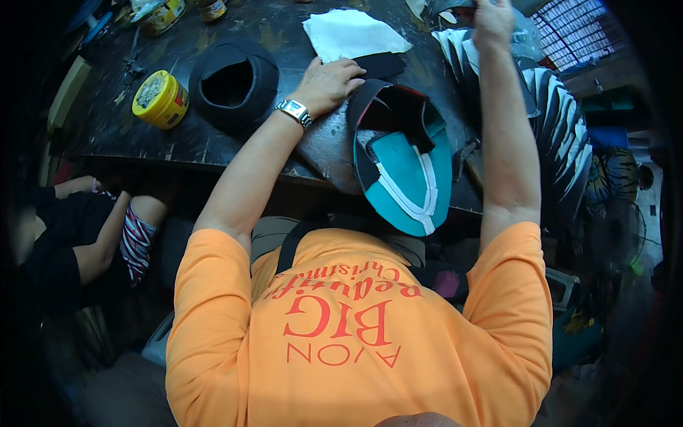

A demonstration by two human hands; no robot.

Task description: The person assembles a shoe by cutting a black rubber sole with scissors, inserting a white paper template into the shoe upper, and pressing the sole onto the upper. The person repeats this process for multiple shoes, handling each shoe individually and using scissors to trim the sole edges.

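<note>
Nearest, the orange shirt [356, 313] is bearing several lines of red lettering across the chest (inverted in this view). Ahead of it, the teal upper [388, 160] is lying on the dark table [235, 146], its toe end projecting over the near edge; white strips are forming a V on it, and a dark lining is showing at the far end.

The left hand [327, 85], wearing a metal watch [293, 110], is resting palm down just beyond the upper. Its fingers are lying loosely together, slightly bent, beside a black piece [384, 66]. A black shell [267, 75] and a yellow jar [162, 110] (red print on its side, too small to read) are standing to the left.

Farther off, a white cloth [352, 35] is partly covering the black piece. The right hand [494, 25] is reaching above the stacked pieces [558, 135]; its finger state cannot be told.
</note>
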